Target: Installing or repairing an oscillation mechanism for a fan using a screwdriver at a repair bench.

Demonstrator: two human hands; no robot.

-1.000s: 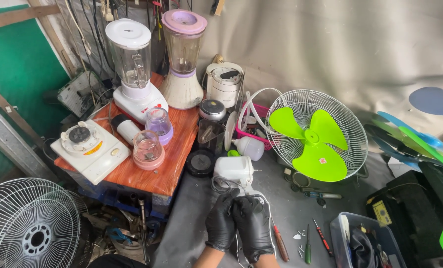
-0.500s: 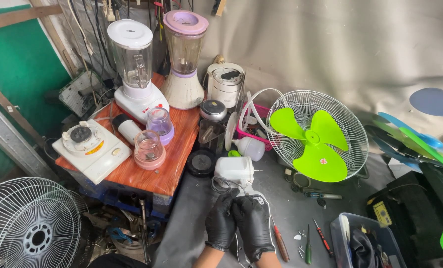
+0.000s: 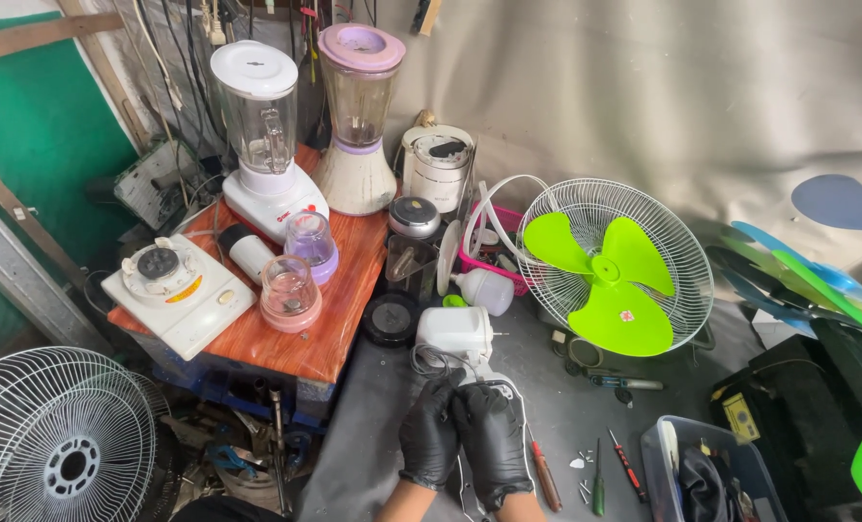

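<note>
Both my hands wear black gloves and meet at the bottom centre of the head view. My left hand (image 3: 429, 433) and my right hand (image 3: 494, 437) are closed together on the near end of a white fan motor housing (image 3: 455, 334) with thin wires coming out of it. The part between my fingers is mostly hidden by the gloves. The housing rests on a grey work surface (image 3: 557, 406). A green fan blade (image 3: 610, 280) sits in a white wire guard (image 3: 634, 266) to the right of my hands.
A wooden table (image 3: 339, 329) at left holds two blenders (image 3: 267, 135), small jars and a white blender base (image 3: 175, 290). Screwdrivers (image 3: 545, 474) and screws lie by my right hand. A blue tool box (image 3: 702, 474) is at lower right, a wire fan guard (image 3: 54, 445) at lower left.
</note>
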